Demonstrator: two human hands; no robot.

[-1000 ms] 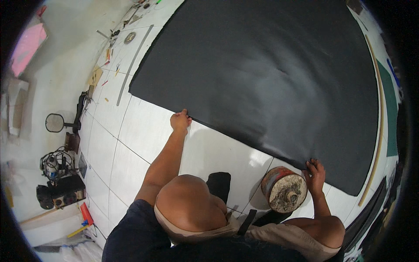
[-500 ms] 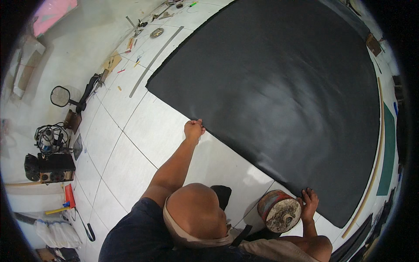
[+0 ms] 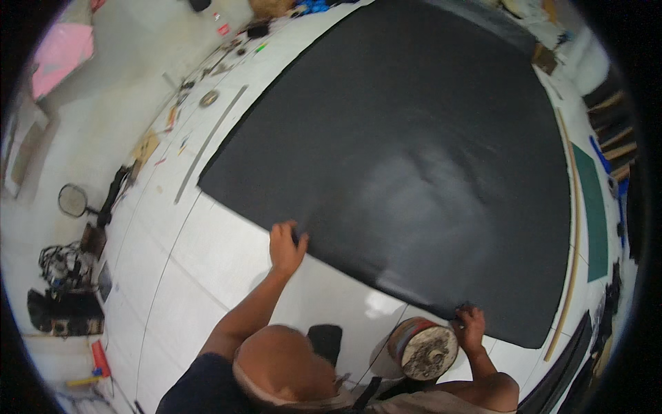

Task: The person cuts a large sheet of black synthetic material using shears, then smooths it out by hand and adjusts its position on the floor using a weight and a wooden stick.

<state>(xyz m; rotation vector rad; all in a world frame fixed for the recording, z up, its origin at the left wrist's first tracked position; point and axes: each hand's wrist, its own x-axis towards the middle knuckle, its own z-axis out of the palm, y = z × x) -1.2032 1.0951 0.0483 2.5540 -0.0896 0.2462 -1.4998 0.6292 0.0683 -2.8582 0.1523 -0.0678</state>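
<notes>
A large black sheet (image 3: 386,159), smooth and leather-like with a soft sheen, covers much of the white tiled floor. My left hand (image 3: 286,246) rests at its near edge, left of the middle, thumb and fingers apart. Further right along that edge, my right hand (image 3: 472,327) has its fingers curled over the border, where a bit of the black material bunches up. Close beside the right hand stands a round can (image 3: 429,352) with a crusted, dirty top and worn reddish sides.
Left of the sheet lies a long grey metal ruler (image 3: 211,143), with scattered small tools beyond it. A black-framed mirror (image 3: 72,199) and a box-shaped speaker (image 3: 67,314) stand far left. On the right are a thin wooden strip (image 3: 571,255) and a green mat (image 3: 590,214).
My left hand has loosened from a pinch to spread fingers at the sheet's edge. My right fingers, spread before, now curl on the border. The whole view has shifted.
</notes>
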